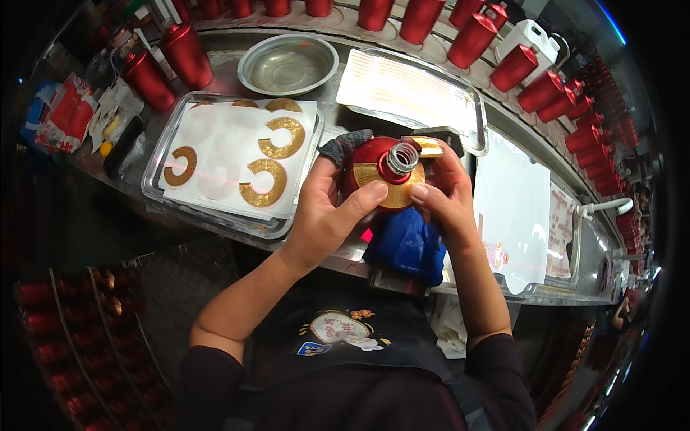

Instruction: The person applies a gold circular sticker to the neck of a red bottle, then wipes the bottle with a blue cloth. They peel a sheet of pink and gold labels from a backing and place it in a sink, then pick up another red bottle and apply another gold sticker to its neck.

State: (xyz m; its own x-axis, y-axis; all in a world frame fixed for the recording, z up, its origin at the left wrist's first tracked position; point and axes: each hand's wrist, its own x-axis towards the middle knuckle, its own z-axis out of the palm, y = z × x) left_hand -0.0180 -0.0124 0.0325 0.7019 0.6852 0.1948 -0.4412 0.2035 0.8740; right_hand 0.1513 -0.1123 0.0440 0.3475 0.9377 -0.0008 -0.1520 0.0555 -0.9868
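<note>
The red bottle [369,149] is gripped closely by left hand [332,205] and right hand [454,200], thumbs on its gold label [397,196], one end apparently lifted. Tray [267,230] rim crowds the left wrist; narrow bare bench [333,115] opens beyond.

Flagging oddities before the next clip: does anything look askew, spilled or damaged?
The curved, foil-like gold label on the shiny red metallic bottle: one end appears lifted off its shoulder near the right hand, while the front lies flat. No spill is evident.
</note>
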